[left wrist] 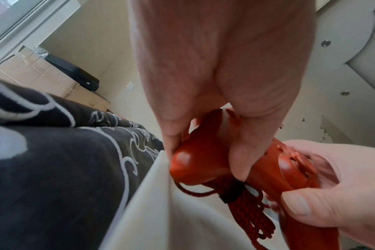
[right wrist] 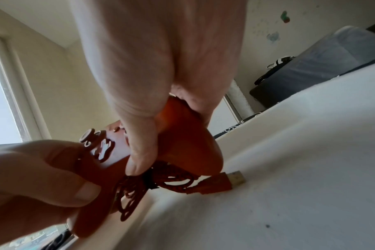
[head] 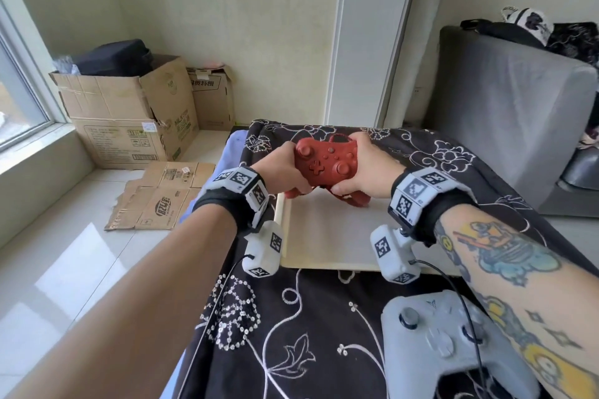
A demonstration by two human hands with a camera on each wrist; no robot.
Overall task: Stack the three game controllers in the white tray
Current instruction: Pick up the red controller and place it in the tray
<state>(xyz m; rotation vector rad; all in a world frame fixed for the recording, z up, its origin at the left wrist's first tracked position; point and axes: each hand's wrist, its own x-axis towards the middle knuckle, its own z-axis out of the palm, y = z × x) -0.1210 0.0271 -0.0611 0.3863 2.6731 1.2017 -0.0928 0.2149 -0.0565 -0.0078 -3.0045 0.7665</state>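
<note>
A red game controller (head: pixel 325 160) hangs just above the far end of the white tray (head: pixel 327 236). My left hand (head: pixel 285 172) grips its left handle and my right hand (head: pixel 363 168) grips its right handle. In the left wrist view the left hand (left wrist: pixel 203 126) wraps the red controller (left wrist: pixel 195 160), whose bundled red cable (left wrist: pixel 246 203) dangles over the tray (left wrist: pixel 171 219). In the right wrist view the red controller (right wrist: pixel 182 143) sits low over the tray (right wrist: pixel 289 186), its USB plug (right wrist: pixel 235 177) touching the tray floor. A white controller (head: pixel 447 343) lies on the cloth, near right. No third controller shows.
The tray sits on a table draped in black floral cloth (head: pixel 291 334). Cardboard boxes (head: pixel 129 113) stand on the floor at left, flattened cardboard (head: pixel 162 201) beside them. A grey sofa (head: pixel 505 113) is at right. Thin black sensor wires (head: pixel 466 317) cross the white controller.
</note>
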